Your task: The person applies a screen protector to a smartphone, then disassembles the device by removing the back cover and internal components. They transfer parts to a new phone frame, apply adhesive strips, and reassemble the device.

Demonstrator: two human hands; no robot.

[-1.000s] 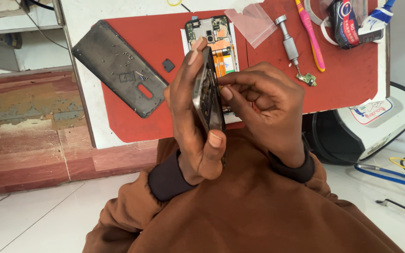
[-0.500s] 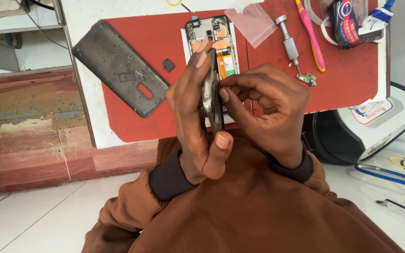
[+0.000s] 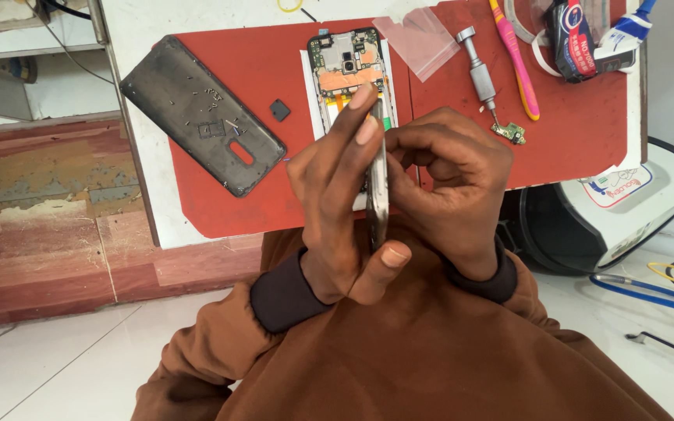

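My left hand point(image 3: 341, 210) grips a thin grey phone part point(image 3: 377, 204) and holds it upright, edge-on to the camera, above my lap. The thumb sits at its lower end and the fingertips reach its top. My right hand point(image 3: 452, 175) is curled against the part's right side, with its fingertips pinched on the edge. Just behind the hands, an opened phone point(image 3: 345, 64) with bare circuit boards lies on a red mat point(image 3: 579, 125); my hands hide its lower half.
On the mat lie a dark grey back cover point(image 3: 196, 113) dotted with tiny screws, a small black square piece point(image 3: 279, 110), a clear plastic bag point(image 3: 416, 40), a metal screwdriver point(image 3: 479, 72), a pink toothbrush point(image 3: 518, 66) and a small green circuit board point(image 3: 511, 132). Cables point(image 3: 649, 288) lie on the floor at right.
The held part has turned from showing its dark face to fully edge-on. My right-hand fingers have closed tighter on its edge. Both hands stay in the same place.
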